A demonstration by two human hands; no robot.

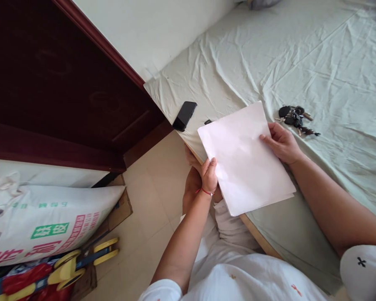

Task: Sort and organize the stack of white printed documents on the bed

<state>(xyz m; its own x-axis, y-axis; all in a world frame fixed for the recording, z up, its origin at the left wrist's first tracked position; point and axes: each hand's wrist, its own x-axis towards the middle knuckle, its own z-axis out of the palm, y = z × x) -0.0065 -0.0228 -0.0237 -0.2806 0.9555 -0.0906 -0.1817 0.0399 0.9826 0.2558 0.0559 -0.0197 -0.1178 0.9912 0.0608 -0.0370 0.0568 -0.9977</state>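
Observation:
A small stack of white paper sheets [246, 163] is held up between my two hands, over the edge of the bed. My left hand [209, 175] grips its left edge, thumb on top. On the right edge, my right hand [282, 144] pinches the stack with its thumb on the top sheet and the fingers underneath. At the lower right corner a second sheet peeks out from below. A bunch of keys [296, 117] lies on the bedsheet just beyond my right hand. To the left, a black phone [184, 116] rests near the bed's corner.
A pale green sheet [326, 71] covers the bed, wrinkled. A small black object [208, 122] is partly hidden behind the paper. Dark red door [65, 83] at left; below it, a printed white sack [59, 217] and a yellow-and-blue object [69, 271] on the tiled floor [147, 200].

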